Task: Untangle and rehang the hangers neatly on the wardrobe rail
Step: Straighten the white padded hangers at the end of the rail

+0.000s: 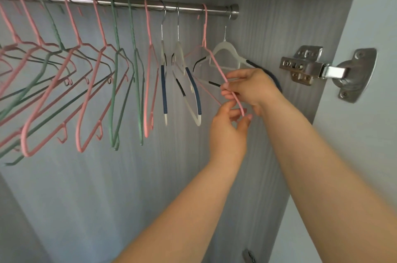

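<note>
- Step in hand (judged): untangling. Pink hanger (214, 62) being worked free of white hanger (225, 49), the two frames crossing each other.
- Location: hooked on the rail (129, 3) close to its right end, just left of the white hanger's hook.
- Right hand (251, 86): fingers curled, pinching the pink wire partway down its sloping arm.
- Left hand (225, 133): just below, thumb and fingers curled round the lower end of the same wire. Nothing else held.
- Long axis of pink hanger: runs steeply down and rightward from neck to both hands, skewed out of line with its neighbours. Hook opening direction: cannot tell.
- White hanger: hangs broadside to the camera, one dark-gripped shoulder passing behind the right hand.
- Next move (judged): calls for threading the pink frame clear of the white shoulder, perhaps lifting its hook off the rail, then reseating it square to the rail with an even gap.
- Remaining (judged): other hangers (92, 90) toward the left end of the rail overlapped and crooked, not yet sorted.
</note>
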